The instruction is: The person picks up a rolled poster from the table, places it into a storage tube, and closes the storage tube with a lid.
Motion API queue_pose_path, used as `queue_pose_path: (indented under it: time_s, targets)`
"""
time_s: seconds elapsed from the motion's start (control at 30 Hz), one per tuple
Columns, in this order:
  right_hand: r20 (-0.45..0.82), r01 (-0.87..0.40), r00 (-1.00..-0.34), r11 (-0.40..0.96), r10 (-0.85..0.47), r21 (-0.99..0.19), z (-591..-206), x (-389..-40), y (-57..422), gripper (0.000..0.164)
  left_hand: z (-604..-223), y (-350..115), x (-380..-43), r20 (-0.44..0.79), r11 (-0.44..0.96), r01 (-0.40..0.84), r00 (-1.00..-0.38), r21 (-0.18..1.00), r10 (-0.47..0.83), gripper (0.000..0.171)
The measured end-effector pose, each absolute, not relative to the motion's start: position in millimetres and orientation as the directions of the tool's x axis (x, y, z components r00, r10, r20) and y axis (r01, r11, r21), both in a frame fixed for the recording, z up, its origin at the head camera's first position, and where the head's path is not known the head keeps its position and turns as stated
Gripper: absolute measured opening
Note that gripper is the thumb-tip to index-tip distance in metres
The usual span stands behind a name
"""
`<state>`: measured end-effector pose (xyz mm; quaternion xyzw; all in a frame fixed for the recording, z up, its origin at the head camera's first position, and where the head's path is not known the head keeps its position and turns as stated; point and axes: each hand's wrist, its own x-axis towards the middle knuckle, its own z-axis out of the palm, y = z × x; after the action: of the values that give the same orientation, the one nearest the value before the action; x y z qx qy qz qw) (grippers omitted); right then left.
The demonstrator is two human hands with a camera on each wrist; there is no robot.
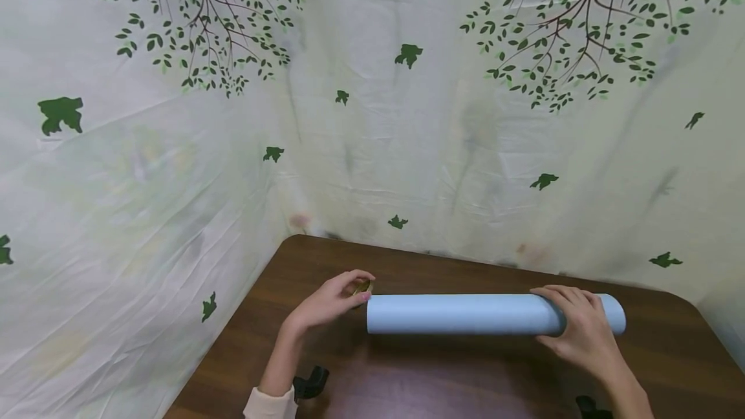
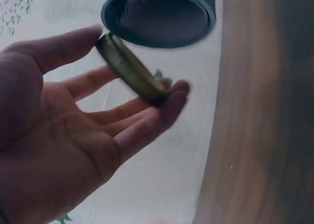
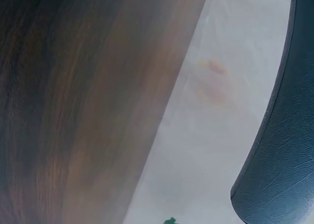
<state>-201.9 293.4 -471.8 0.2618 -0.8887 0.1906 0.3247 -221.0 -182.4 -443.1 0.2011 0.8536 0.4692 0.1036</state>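
A long light-blue roll (image 1: 460, 314) lies sideways across the head view, over the brown table. My right hand (image 1: 582, 328) grips it near its right end, fingers over the top and thumb at the lower side. Between thumb and fingertips, my left hand (image 1: 320, 302) pinches a thin yellowish-green ring, apparently a roll of tape (image 2: 130, 71), beside the roll's left end. The left wrist view shows the ring tilted, just below the roll's hollow end (image 2: 162, 41). In the right wrist view the roll's leathery surface (image 3: 279, 175) fills the right side; the right hand is out of sight there.
The brown wooden table (image 1: 326, 257) has rounded far corners. Behind it and along the left hangs a pale cloth (image 1: 361, 167) printed with branches and green leaves. Black straps or mounts (image 1: 311, 382) show at both wrists.
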Motion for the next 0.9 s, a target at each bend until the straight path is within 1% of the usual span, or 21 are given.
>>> queue_pose_path:
  time_s: [0.13,0.23,0.33,0.53,0.7,0.77,0.87,0.9]
  targets:
    - [0.685,-0.582,-0.651,0.795,-0.327,-0.173,-470.8,-201.6,294.1,0.090,-441.3,-188.8,-222.4,-0.010,0.406,0.217,-0.873,0.888,0.487,0.038]
    - [0.689,-0.580,-0.651,0.794,-0.319,-0.180,-469.9,-201.5,293.7,0.089,-439.1,-189.6,-223.3,0.011,0.338,0.217,-0.854,0.916,0.520,0.039]
    - [0.695,-0.581,-0.649,0.792,-0.310,-0.189,-469.2,-201.3,293.0,0.088,-437.3,-189.8,-223.1,0.030,0.293,0.216,-0.848,0.931,0.529,0.041]
    - [0.700,-0.576,-0.649,0.793,-0.296,-0.198,-468.5,-201.2,292.5,0.087,-436.4,-191.0,-222.6,0.029,0.271,0.203,-0.846,0.941,0.533,0.042]
    - [0.701,-0.577,-0.652,0.789,-0.288,-0.213,-469.7,-201.4,294.0,0.082,-438.2,-190.3,-222.9,0.011,0.270,0.181,-0.847,0.946,0.532,0.044]
    - [0.705,-0.582,-0.648,0.784,-0.287,-0.216,-470.6,-202.1,294.5,0.084,-438.9,-188.9,-223.4,0.013,0.250,0.172,-0.846,0.953,0.534,0.045]
    - [0.709,-0.586,-0.644,0.781,-0.287,-0.216,-470.9,-202.9,294.3,0.093,-438.6,-186.1,-223.7,0.029,0.223,0.174,-0.844,0.959,0.536,0.046]
    - [0.708,-0.587,-0.644,0.780,-0.290,-0.214,-470.8,-203.1,294.3,0.093,-438.2,-185.3,-223.5,0.033,0.219,0.177,-0.843,0.960,0.537,0.046]
